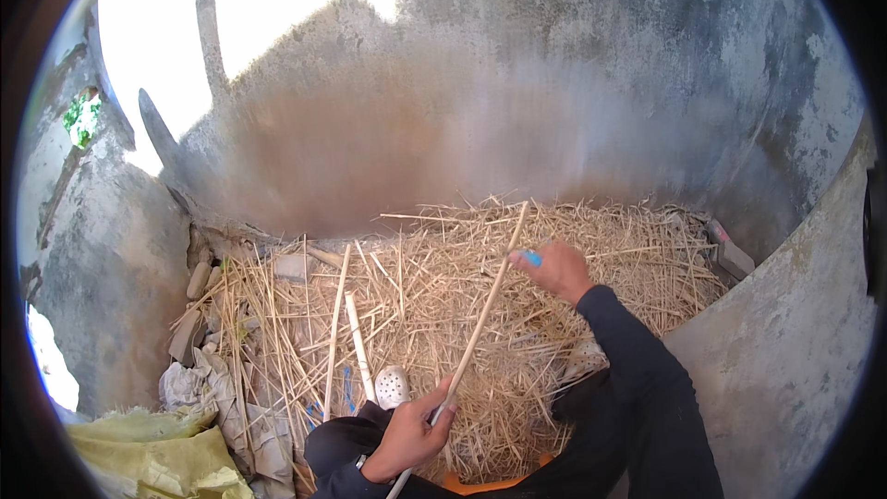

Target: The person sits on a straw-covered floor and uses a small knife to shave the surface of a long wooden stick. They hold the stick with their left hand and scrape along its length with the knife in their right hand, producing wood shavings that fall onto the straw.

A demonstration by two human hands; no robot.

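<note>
A long, pale wooden stick [482,319] slants up and away from my lap. My left hand [413,437] is closed round its lower part, fingers wrapped over it. Farther up, my right hand [562,270] grips a small tool with a blue handle [530,258]. The tool's short dark end meets the side of the stick near its upper end; it looks like a knife, but the blade is too small to make out. Most of the handle is hidden in my right fist. Straw-like shavings [527,379] lie thickly below both hands.
Two pale sticks [358,344] stand tilted left of my white perforated shoe [392,386]. Thin strips [263,333] and crumpled sacking [222,393] lie at the left, near a yellowish cloth [157,457]. A stained wall [554,111] rises behind; another wall [785,333] closes the right side.
</note>
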